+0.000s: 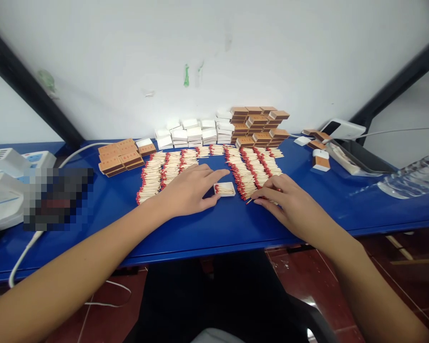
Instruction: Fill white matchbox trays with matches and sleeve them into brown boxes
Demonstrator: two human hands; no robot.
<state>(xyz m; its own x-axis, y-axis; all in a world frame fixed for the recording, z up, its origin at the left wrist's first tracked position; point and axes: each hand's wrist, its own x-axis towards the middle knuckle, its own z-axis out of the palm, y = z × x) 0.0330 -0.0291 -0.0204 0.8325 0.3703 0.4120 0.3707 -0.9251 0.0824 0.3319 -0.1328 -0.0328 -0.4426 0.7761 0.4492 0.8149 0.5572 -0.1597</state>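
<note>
**Head view.** Left hand (191, 190) lies flat on the blue table (218, 228), fingers extended and released. The white matchbox tray (224, 189), holding a few matches, sits between its index fingertip and thumb tip. Right hand (289, 200) has its fingers curled down, tips on the near end of the match rows (253, 169); whether they pinch a match cannot be told. 1 loose match (249, 201) lies just left of those fingertips. Beyond both sets of fingertips stand stacked white trays (193, 133) and brown sleeves (259, 125).

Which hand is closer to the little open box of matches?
Left. The left hand touches the little open box, finger and thumb around its left end. The right hand rests to its right, on loose matches.
</note>
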